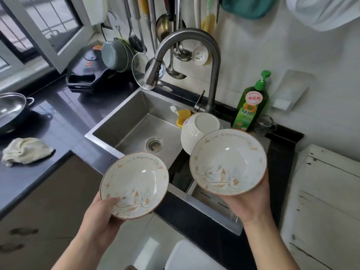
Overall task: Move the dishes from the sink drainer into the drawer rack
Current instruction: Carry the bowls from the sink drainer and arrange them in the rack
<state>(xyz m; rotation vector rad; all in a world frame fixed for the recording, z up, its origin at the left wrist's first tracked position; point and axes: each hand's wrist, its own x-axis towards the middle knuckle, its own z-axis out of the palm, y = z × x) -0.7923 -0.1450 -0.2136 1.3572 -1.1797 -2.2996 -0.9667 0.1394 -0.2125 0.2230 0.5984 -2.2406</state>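
- A crumpled pale cloth lies on the dark surface near its left edge, with a steel wok behind it at that same edge.
- Farther back, toward the window corner, a black appliance sits on the surface with a grey pot tipped on its side just behind it.
- The left hand holds a floral bowl out in front of the surface's near edge; the thumb lies inside over the near rim and the other fingers are hidden beneath, so the rim is pinched between them. The word "Elegance" shows along its far rim.
- The steel sink is set into the surface, drain at the middle of its floor, and a curved tap arches over it from the back edge.
- A white bowl rests upside down at the sink's right side, partly behind the other raised bowl; a yellow brush holder stands just behind it.
- The right hand cups a second floral bowl from below, above the drainer at the sink's right; its fingers curl under and around the bowl's base, mostly out of sight.
- A green detergent bottle stands at the back edge, right of the tap.
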